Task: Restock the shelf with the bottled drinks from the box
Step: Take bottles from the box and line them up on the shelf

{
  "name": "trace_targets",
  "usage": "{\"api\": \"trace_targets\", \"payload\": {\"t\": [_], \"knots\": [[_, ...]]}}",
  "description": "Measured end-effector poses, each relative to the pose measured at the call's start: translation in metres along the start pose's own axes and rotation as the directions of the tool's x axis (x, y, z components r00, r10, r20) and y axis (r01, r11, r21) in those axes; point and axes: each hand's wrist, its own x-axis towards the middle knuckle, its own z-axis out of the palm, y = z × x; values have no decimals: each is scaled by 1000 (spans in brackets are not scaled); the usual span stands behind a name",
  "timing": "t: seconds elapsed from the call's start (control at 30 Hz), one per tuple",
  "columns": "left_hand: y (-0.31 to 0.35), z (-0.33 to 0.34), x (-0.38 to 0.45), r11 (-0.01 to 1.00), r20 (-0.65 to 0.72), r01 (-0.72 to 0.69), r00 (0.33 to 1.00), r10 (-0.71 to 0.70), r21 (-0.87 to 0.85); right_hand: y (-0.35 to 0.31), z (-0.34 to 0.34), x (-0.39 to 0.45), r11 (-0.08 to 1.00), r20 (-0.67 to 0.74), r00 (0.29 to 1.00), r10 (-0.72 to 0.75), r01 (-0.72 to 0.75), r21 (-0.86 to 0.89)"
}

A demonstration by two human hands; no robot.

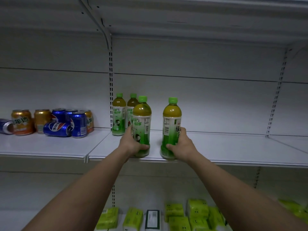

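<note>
Two green tea bottles with green caps stand upright near the front edge of the white shelf (233, 147). My left hand (131, 144) grips the lower part of the left bottle (142, 117). My right hand (183, 145) grips the lower part of the right bottle (171, 119). Behind the left bottle, two more green tea bottles (118, 114) stand side by side against the back panel. The box is not in view.
Several orange and blue soda cans (58, 121) crowd the shelf's left section, two lying on their sides. A slotted upright (110, 80) divides the sections. The shelf below holds several green packets (196, 212). Another shelf hangs overhead.
</note>
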Motion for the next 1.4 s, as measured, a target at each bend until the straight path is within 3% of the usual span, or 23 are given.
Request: {"api": "trace_targets", "payload": {"t": [0.87, 1.13, 1.4], "knots": [[-37, 42, 130, 976, -286, 34, 958, 30, 215, 33, 77, 148, 974, -115, 990, -81, 54, -221], [-43, 54, 159, 974, -351, 81, 936, -1, 212, 37, 92, 183, 972, -129, 989, -74, 43, -230], [-54, 61, 169, 968, -392, 31, 917, 72, 250, 40, 101, 201, 975, -157, 984, -85, 50, -217]]}}
